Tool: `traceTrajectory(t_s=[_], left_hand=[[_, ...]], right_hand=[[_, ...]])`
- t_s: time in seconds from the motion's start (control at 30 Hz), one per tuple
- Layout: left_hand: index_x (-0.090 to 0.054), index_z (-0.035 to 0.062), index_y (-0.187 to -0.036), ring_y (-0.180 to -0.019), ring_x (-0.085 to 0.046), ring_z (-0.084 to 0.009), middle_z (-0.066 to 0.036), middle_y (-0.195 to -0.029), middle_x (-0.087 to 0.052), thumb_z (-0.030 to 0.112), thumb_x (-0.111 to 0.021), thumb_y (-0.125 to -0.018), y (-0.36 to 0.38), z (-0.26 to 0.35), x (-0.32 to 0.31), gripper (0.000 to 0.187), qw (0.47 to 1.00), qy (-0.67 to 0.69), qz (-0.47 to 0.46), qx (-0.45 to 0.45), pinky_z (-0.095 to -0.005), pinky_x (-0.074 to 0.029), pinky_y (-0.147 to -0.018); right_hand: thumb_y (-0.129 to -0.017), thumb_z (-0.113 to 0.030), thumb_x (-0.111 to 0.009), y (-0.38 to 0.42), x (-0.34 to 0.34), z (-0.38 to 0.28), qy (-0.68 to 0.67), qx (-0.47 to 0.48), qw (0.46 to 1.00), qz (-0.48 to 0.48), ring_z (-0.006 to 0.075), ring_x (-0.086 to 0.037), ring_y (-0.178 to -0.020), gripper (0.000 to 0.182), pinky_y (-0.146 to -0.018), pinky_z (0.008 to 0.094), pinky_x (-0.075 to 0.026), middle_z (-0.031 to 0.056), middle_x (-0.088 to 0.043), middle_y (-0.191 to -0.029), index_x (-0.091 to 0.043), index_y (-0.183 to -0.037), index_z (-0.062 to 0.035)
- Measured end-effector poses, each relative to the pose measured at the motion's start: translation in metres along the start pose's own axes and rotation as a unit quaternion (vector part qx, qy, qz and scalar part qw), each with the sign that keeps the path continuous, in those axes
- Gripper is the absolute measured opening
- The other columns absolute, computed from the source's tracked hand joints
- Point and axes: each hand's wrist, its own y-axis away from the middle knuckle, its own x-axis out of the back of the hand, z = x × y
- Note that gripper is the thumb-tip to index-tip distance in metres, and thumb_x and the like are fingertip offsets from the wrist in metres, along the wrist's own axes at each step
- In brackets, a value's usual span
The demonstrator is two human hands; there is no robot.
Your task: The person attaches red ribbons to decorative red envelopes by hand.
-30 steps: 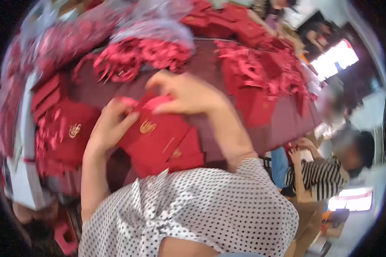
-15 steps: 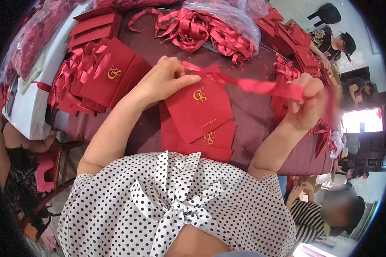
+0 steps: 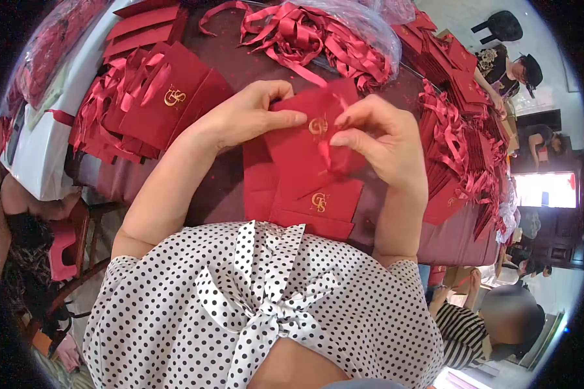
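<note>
A flat red paper bag [image 3: 292,152] with a gold emblem is tilted in front of me, slightly blurred. My left hand [image 3: 256,117] pinches its upper left edge between thumb and fingers. On its right side, my right hand [image 3: 386,136] has thumb and forefinger closed on a red ribbon [image 3: 324,155] that hangs across the bag's front. Where the ribbon meets the bag is partly hidden by blur and fingers. Under the held bag, more flat red bags [image 3: 318,202] lie near my body, one showing the same emblem.
Ribboned red bags [image 3: 165,104] are piled at left, with more piles [image 3: 457,136] at right. Loose red ribbons [image 3: 298,39] lie in clear plastic at the back. A white box [image 3: 52,146] stands at far left. Other people [image 3: 512,71] are at the right, one in stripes [image 3: 464,330].
My right hand has moved left from the outstretched ribbon's end to the bag, bringing the ribbon over its front. My left hand keeps its hold. The bag has turned slightly.
</note>
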Motion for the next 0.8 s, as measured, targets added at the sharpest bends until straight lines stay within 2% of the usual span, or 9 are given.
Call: traceTrajectory(t_s=[0.1, 0.17, 0.23, 0.3, 0.33, 0.43, 0.57, 0.67, 0.8], left_hand=[[-0.058, 0.0025, -0.095, -0.085, -0.049, -0.0066, 0.003, -0.088, -0.054, 0.014, -0.07, -0.083, 0.0, -0.001, -0.003, 0.021, 0.998, 0.033, 0.045, -0.025, -0.0227, -0.041, -0.078], [-0.056, 0.0011, -0.097, -0.091, -0.049, -0.0089, 0.001, -0.091, -0.053, 0.017, -0.071, -0.082, -0.003, -0.008, 0.002, 0.026, 0.978, -0.177, -0.003, -0.11, -0.0245, -0.039, -0.084], [-0.055, -0.0007, -0.097, -0.09, -0.047, -0.0116, -0.002, -0.096, -0.054, 0.02, -0.071, -0.081, -0.003, -0.01, 0.004, 0.031, 0.981, -0.153, -0.008, -0.115, -0.0244, -0.038, -0.077], [-0.055, -0.0002, -0.098, -0.088, -0.047, -0.0098, 0.0, -0.095, -0.054, 0.015, -0.069, -0.081, -0.002, -0.01, 0.007, 0.026, 0.986, -0.059, -0.04, -0.154, -0.0238, -0.038, -0.077], [-0.057, 0.0018, -0.097, -0.082, -0.048, -0.0054, 0.003, -0.09, -0.055, 0.012, -0.066, -0.082, 0.0, -0.008, 0.005, 0.02, 0.992, 0.045, -0.036, -0.11, -0.0212, -0.039, -0.071], [-0.059, 0.0081, -0.093, -0.067, -0.046, 0.0022, 0.008, -0.076, -0.055, 0.014, -0.066, -0.084, -0.003, -0.006, 0.008, 0.012, 0.995, 0.086, -0.002, -0.042, -0.0152, -0.032, -0.053], [-0.06, 0.0096, -0.091, -0.066, -0.047, 0.002, 0.008, -0.077, -0.056, 0.017, -0.067, -0.085, -0.006, -0.01, 0.006, 0.012, 0.986, 0.161, 0.018, -0.044, -0.0151, -0.031, -0.051], [-0.06, 0.0107, -0.091, -0.068, -0.049, 0.002, 0.009, -0.078, -0.056, 0.021, -0.067, -0.086, -0.006, -0.01, 0.006, 0.014, 0.982, 0.182, 0.032, -0.038, -0.0145, -0.033, -0.053], [-0.059, 0.0111, -0.094, -0.078, -0.052, 0.0007, 0.008, -0.086, -0.058, 0.026, -0.062, -0.091, -0.004, -0.004, -0.001, 0.015, 0.971, 0.234, 0.024, -0.032, -0.0164, -0.041, -0.064]], right_hand=[[-0.08, -0.009, -0.071, -0.01, -0.014, 0.022, -0.007, 0.054, 0.998, -0.006, 0.0104, -0.061, -0.07, 0.016, -0.063, 0.0251, -0.048, 0.0058, -0.065, -0.078, -0.063, -0.091, -0.0003], [-0.082, -0.012, -0.069, -0.018, -0.019, 0.03, 0.115, 0.176, 0.976, 0.056, 0.0115, -0.059, -0.065, 0.015, -0.06, 0.0269, -0.047, 0.0062, -0.065, -0.078, -0.064, -0.09, -0.0002], [-0.085, -0.013, -0.066, -0.018, -0.021, 0.029, 0.13, 0.188, 0.972, 0.055, 0.0096, -0.055, -0.062, 0.014, -0.058, 0.0261, -0.045, 0.0056, -0.063, -0.077, -0.062, -0.092, 0.0], [-0.088, -0.012, -0.064, -0.013, -0.021, 0.025, 0.0, -0.02, 1.0, 0.001, 0.0055, -0.054, -0.064, 0.015, -0.059, 0.023, -0.045, 0.003, -0.061, -0.079, -0.061, -0.094, 0.0003], [-0.088, -0.012, -0.064, -0.014, -0.02, 0.026, 0.0, -0.02, 1.0, 0.0, 0.0055, -0.054, -0.064, 0.015, -0.059, 0.023, -0.045, 0.003, -0.061, -0.079, -0.061, -0.094, 0.0003], [-0.089, -0.013, -0.064, -0.016, -0.016, 0.037, -0.029, -0.016, 0.999, 0.007, 0.0019, -0.053, -0.069, 0.016, -0.062, 0.0195, -0.045, -0.0009, -0.061, -0.083, -0.059, -0.095, 0.0008], [-0.087, -0.011, -0.066, -0.018, -0.015, 0.04, -0.066, -0.054, 0.996, 0.037, 0.0026, -0.054, -0.072, 0.014, -0.063, 0.0191, -0.046, 0.0008, -0.063, -0.087, -0.06, -0.094, -0.0006], [-0.082, -0.003, -0.07, -0.022, -0.012, 0.044, -0.159, 0.014, 0.984, 0.082, 0.0064, -0.059, -0.082, 0.016, -0.071, 0.0202, -0.05, 0.0064, -0.066, -0.096, -0.062, -0.096, -0.001], [-0.082, -0.004, -0.07, -0.017, -0.011, 0.041, -0.223, 0.018, 0.972, 0.074, 0.0079, -0.061, -0.082, 0.02, -0.072, 0.0212, -0.05, 0.006, -0.067, -0.094, -0.062, -0.099, 0.002]])
